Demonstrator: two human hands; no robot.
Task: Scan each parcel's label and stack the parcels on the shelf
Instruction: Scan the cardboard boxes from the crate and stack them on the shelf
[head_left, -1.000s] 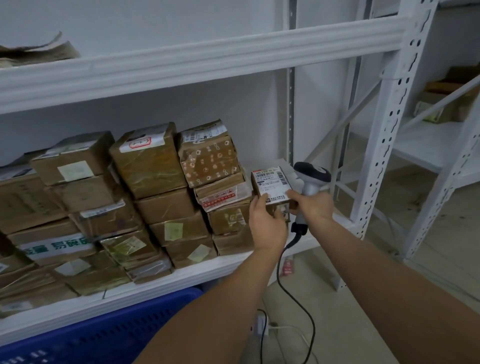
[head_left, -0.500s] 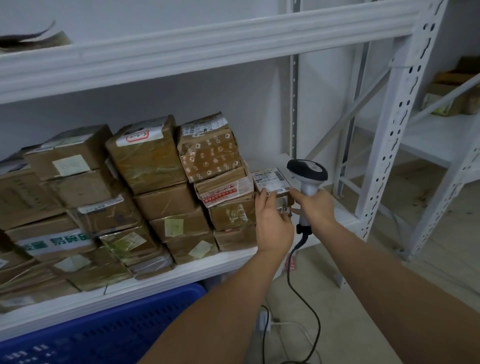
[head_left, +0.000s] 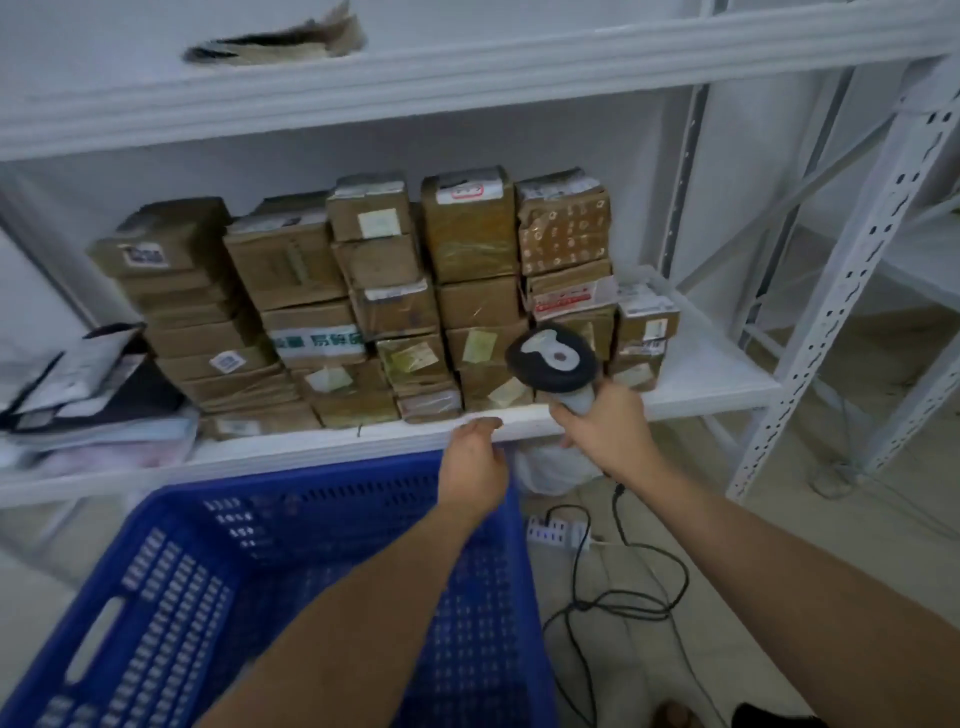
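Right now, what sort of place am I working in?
Likely a parcel depot or stockroom: taped parcels stacked on white metal shelving, a corded scanner in the right hand, a blue crate below.

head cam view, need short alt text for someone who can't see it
A person's right hand grips a corded barcode scanner before a white shelf stacked with taped cardboard parcels. The empty left hand hovers over a blue plastic crate.

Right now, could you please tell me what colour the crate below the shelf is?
The crate is blue with perforated walls; the head view shows it.
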